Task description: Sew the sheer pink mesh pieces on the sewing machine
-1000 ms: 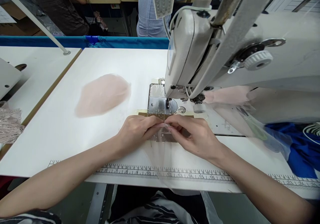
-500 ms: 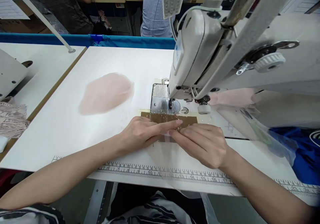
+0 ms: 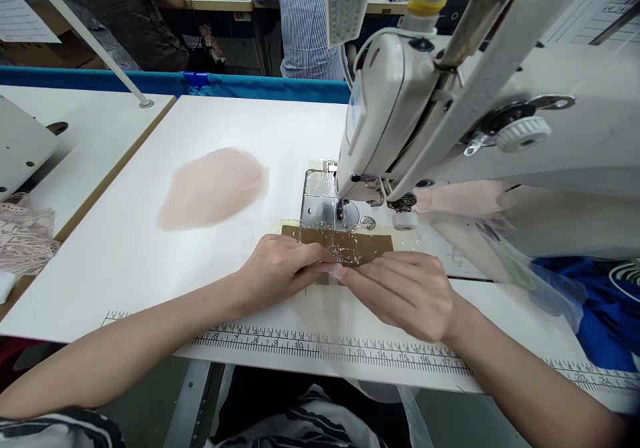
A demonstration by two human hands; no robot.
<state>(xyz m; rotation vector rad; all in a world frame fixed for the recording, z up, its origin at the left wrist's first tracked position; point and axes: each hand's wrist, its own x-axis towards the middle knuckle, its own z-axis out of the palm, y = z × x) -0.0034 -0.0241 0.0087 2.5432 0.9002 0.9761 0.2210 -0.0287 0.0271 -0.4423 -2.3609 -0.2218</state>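
Note:
My left hand [image 3: 280,268] is closed in a pinch just in front of the sewing machine [image 3: 383,95]. Its fingertips meet those of my right hand [image 3: 410,295], also closed, thumb and fingers pressed together. Between them they grip a thin, sheer pale fabric [image 3: 330,279], which seems to run down over the table's front edge; its outline is hard to make out. Both hands rest by a brown patch [image 3: 379,242] covered with clear tape. Behind it lie the metal needle plate [image 3: 317,213] and the presser foot [image 3: 341,209], whose exact contact I cannot see.
A pale pink sheer piece [image 3: 215,188] lies flat on the white table [image 3: 150,261], left of the machine. A printed ruler [image 3: 300,347] follows the front edge. Blue cloth [image 3: 607,321] sits at right, lace [image 3: 25,238] at far left. Two people work at a table beyond.
My left index finger, stretched out over the brown patch before, has drawn back and bent in to the pinch. My right hand has barely moved. The view has shifted slightly.

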